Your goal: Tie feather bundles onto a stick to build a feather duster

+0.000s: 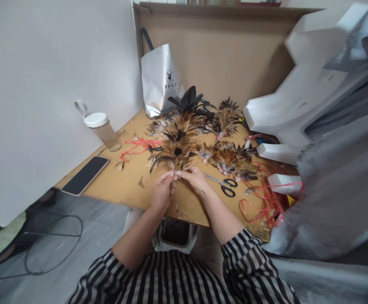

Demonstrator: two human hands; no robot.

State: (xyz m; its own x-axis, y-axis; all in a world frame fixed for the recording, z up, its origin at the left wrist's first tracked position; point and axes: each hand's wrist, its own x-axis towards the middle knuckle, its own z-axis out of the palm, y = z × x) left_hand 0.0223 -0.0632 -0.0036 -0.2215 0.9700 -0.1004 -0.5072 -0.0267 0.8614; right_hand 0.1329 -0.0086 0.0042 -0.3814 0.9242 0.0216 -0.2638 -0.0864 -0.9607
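Observation:
At the table's near side, my left hand point(163, 188) is closed in a pinch on the quill end of a bundle of brown feathers point(175, 161). My right hand point(194, 177) pinches the same end from the other side, with thumb and fingertips meeting the left ones. Something small and pinkish shows between the fingertips, too small to name. The bundle's feathers fan away from me and overlap a larger pile of brown and black feathers point(184, 126). Right of my right hand lie scissors point(224, 183) with black handles, blades apart from the hand.
More feather bundles point(226, 158) lie to the right. Red plastic strips point(268, 202) are tangled at the right edge, with others point(139, 145) at left. A phone point(85, 175), a lidded cup point(101, 128) and a silver bag point(160, 80) stand or lie around the wooden table point(123, 185).

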